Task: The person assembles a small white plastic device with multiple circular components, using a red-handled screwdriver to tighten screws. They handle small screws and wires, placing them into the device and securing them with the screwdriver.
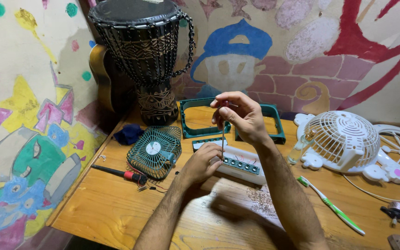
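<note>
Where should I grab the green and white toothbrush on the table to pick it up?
Probably by the middle of its long handle, coming from above. The toothbrush lies flat on the wooden table with bare wood on both sides, so fingers can pinch across the thin handle. The bristle end points toward the small glass bottle.

Near the middle of the frame, on the wooden table, lies a long white plastic housing (239,167) with a teal strip of small square openings along its near face; it runs slantwise, its right end lower in the frame than its left. A thin screwdriver (223,139) stands almost upright over its left end, tip down on the teal strip, its red handle top pinched in fingers just above centre. The housing's left end is covered by a hand.
</note>
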